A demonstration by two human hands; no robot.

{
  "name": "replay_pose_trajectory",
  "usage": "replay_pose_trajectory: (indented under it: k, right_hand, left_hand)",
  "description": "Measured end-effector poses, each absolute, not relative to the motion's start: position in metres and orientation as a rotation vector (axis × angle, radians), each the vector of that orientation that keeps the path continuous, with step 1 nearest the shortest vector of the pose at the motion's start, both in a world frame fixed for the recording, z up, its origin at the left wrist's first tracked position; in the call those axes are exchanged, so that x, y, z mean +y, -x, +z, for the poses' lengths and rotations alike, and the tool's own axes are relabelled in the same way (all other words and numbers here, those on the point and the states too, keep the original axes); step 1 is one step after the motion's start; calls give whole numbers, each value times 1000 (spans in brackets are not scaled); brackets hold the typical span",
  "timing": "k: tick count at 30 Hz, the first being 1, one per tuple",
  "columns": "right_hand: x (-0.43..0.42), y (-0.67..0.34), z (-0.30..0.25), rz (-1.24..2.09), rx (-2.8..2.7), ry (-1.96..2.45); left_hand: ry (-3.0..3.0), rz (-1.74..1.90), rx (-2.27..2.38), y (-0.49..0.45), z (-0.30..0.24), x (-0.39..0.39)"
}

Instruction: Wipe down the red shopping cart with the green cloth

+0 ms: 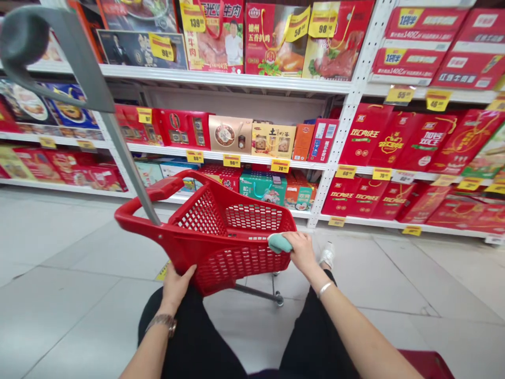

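A red plastic shopping cart (232,239) stands in front of me, its perforated basket bare inside. My left hand (176,287) grips the basket's lower near corner; the thumb lies along the red plastic and the other fingers are mostly hidden. At the far right end of the basket rim, my right hand (302,251) presses a folded light-green cloth (280,242) against the plastic. A grey pole (126,152) rises from the cart's left end to a grey handle (89,79) at upper left.
White shelves (236,77) run behind the cart, stacked with boxed foods (276,39) and red gift bags (365,134) under yellow price tags. Grey floor tiles (71,300) lie around. My legs flank the cart, and a dark red object (426,363) shows at lower right.
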State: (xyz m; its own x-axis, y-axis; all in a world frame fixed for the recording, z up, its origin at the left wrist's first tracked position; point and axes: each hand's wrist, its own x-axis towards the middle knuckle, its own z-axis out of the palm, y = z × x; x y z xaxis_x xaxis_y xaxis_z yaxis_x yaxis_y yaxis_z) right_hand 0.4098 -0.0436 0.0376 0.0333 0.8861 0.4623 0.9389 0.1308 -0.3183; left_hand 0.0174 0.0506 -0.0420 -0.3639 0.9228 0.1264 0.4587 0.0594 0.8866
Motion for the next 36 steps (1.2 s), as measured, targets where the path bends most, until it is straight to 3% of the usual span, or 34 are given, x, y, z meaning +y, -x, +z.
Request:
replay_pose_trajectory:
  k: [8, 16, 21, 36]
  right_hand:
    - [-87, -437, 39, -286, -1638, 1890]
    - [-30, -294, 81, -193, -1896, 1612]
    - [-12, -248, 76, -211, -2025, 1563]
    - [-45, -390, 29, -297, -1852, 1770]
  left_hand:
    - [-1387, 1271, 1854, -12, -42, 48]
    - [-1414, 1228, 1883, -11, -45, 46]
    - [-1444, 1158, 1916, -6, -47, 45]
    - [-1523, 1093, 1972, -13, -50, 46]
